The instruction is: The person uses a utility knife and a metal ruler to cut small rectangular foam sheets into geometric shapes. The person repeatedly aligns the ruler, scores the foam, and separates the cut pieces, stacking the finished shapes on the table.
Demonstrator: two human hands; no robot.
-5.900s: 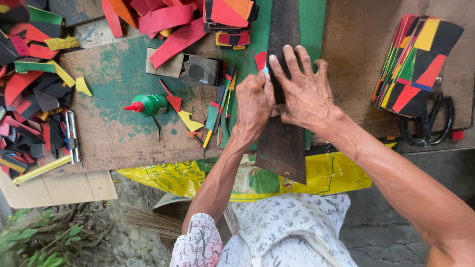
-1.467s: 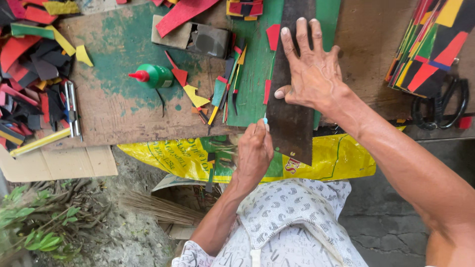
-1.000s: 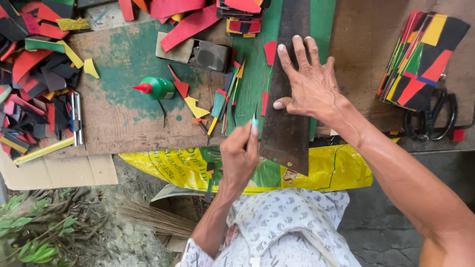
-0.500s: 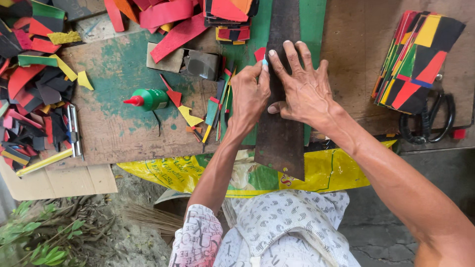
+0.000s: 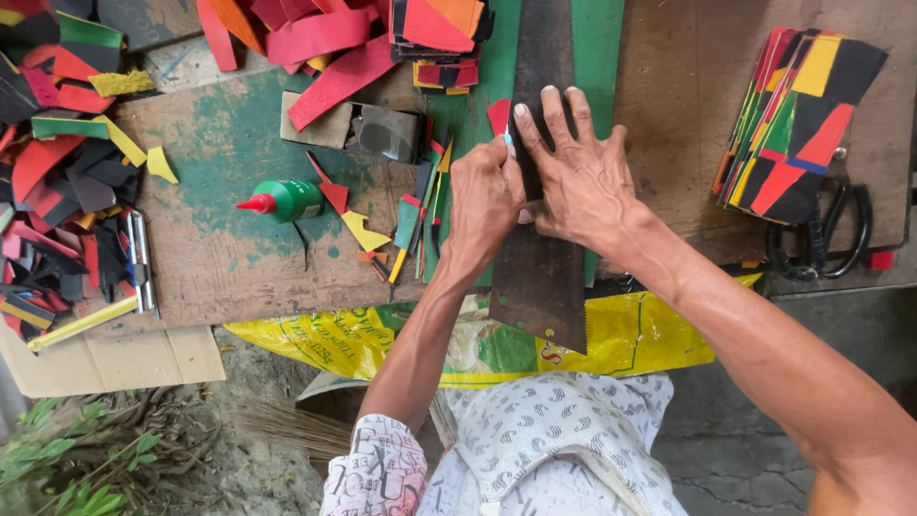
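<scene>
A worn wooden tabletop, smeared with green paint, carries the work of a seated person seen from above. Down its middle lies a long dark saw blade, toothed along its right edge, its lower end overhanging the tabletop's near edge above a yellow and green printed sack. The right hand lies flat on the blade with its fingers spread wide, pressing it down onto a green sheet beneath. Just beside it, at the blade's left edge, the left hand is closed in a fist, its grip pinched tight around a small pale-tipped tool, of which only the tip shows above the knuckles; the tip sits against the blade's edge, touching the right hand's forefinger. A stack of multicoloured cut panels rests at the right, well apart from the hands, partly over black-handled scissors. Red, black and yellow offcuts crowd the left side. A green glue bottle with a red nozzle lies on its side near thin coloured strips just left of the fist.
</scene>
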